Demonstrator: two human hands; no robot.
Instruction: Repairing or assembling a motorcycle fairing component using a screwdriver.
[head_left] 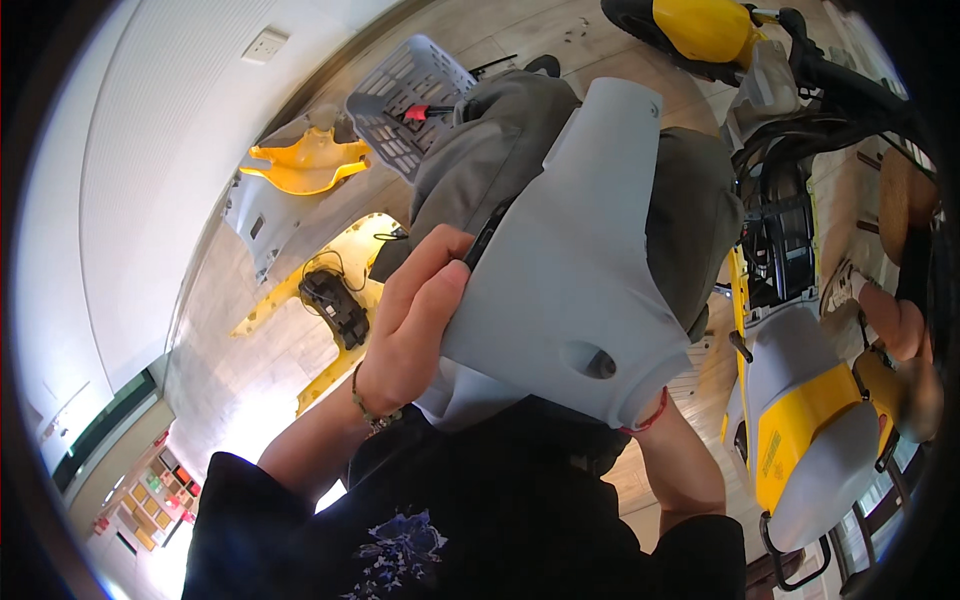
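A large grey plastic scooter body panel [560, 270] lies across my lap, its narrow end pointing away from me. A round hole [590, 360] opens near its close right corner. My left hand [420, 300] grips the panel's left edge, fingers bent beside a narrow black piece [487, 232] set along that edge. My right hand [652, 412] reaches under the panel's near right corner; only the wrist with a red cord shows, and the fingers are hidden.
Yellow panels [310, 160] and a black part with a cable [335, 305] lie on the floor at left, near a grey basket [400, 100] holding a red-handled tool [425, 112]. A partly stripped yellow scooter [800, 420] stands at right, with another person's leg [885, 310] beyond it.
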